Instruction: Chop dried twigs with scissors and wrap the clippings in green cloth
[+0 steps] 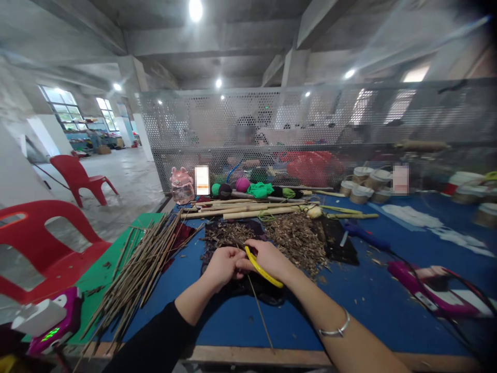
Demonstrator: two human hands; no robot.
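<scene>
My right hand (267,257) is closed around yellow-handled shears (266,270), whose dark tips point away over a dark cloth (272,295). Beside it, my left hand (223,267) pinches a thin twig (260,311) that slants down toward the table's front edge. The fingers of both hands nearly meet, and the spot where blades and twig come together is partly hidden. Just beyond my hands lie short cut pieces of twig (297,238) in heaps on dark cloth. To the left is a loose bundle of long thin twigs (134,274).
Thicker sticks (256,210) lie across the back, with yarn balls (243,184) behind them. A blue glue gun (367,237) and a purple device (430,290) with cables are on the right, near several pots (362,194). A perforated metal screen (217,119) borders the table; a red chair (50,248) stands left.
</scene>
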